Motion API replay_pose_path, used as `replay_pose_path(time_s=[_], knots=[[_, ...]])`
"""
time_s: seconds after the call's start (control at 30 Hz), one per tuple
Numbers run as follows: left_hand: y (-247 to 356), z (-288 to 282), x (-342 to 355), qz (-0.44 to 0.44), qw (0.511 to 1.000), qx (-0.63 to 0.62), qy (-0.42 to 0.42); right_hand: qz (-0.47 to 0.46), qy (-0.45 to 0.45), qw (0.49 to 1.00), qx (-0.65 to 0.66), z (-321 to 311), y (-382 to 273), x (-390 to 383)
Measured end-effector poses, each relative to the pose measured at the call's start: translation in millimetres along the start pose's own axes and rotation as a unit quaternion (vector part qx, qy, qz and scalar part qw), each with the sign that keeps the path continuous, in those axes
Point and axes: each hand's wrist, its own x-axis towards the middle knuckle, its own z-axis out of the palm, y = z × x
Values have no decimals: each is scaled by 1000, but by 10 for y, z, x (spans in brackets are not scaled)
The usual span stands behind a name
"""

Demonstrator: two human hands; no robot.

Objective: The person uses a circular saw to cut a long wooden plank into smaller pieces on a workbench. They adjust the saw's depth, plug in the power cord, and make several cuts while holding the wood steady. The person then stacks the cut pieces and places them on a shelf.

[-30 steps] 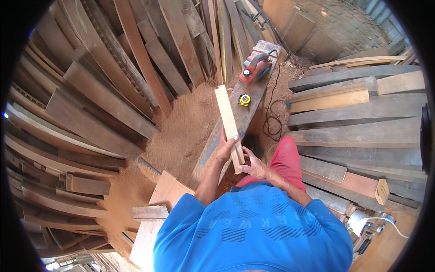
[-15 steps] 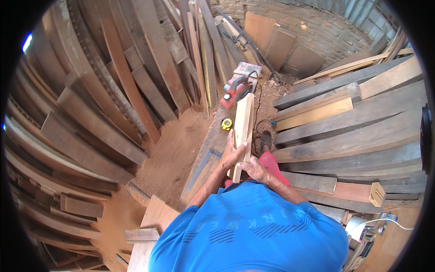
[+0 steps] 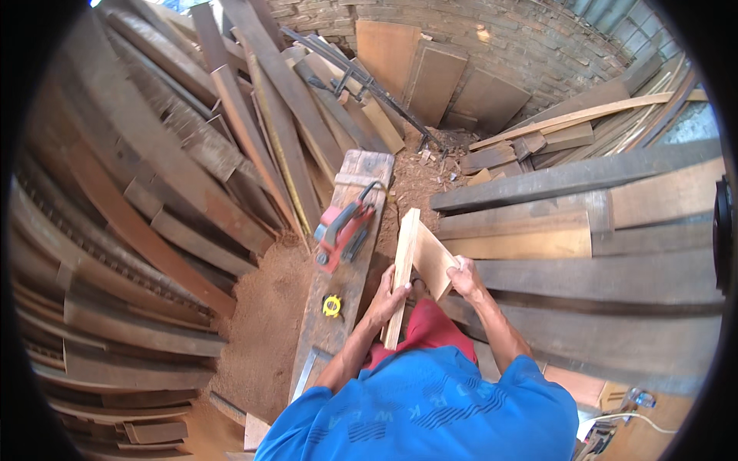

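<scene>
My left hand [image 3: 390,298] is closed around a long, pale wooden piece [image 3: 402,265] held upright before my lap, its thumb across the near face. My right hand [image 3: 464,278] grips the outer edge of a second pale wooden board [image 3: 435,257]. The two pieces spread apart in a V, close together at the far end. To the left, on a narrow wooden bench [image 3: 323,338], lie a red electric planer [image 3: 342,234] and a yellow tape measure [image 3: 331,305]. A metal square [image 3: 306,373] is partly hidden by my left arm.
Many dark planks [image 3: 138,300] lean along the left side. Long stacked boards [image 3: 569,284] fill the right, close to my right arm. Sawdust [image 3: 261,346] covers the floor beside the bench. Several panels [image 3: 434,83] lean against the brick wall [image 3: 530,38].
The wooden pieces, earlier held together in both hands, have parted. My right hand has moved outward with one board, while the left keeps the other. The view has swung, shifting bench and tools down-left.
</scene>
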Motion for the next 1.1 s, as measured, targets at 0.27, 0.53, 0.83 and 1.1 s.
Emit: replay_pose_path(time_s=[0.27, 0.53, 0.83, 1.1], knots=[[106, 327, 830, -96, 994, -55, 2, 22, 147, 957, -249, -1255, 330, 2362], [146, 255, 1157, -205, 975, -85, -8, 11, 200, 922, -332, -2140, 73, 3784], [318, 344, 1363, -249, 962, -105, 41, 99, 187, 890, -403, -2466, -62, 4406], [-289, 431, 1857, -183, 981, -60, 29, -132, 80, 888, -433, -2049, 415, 4028]])
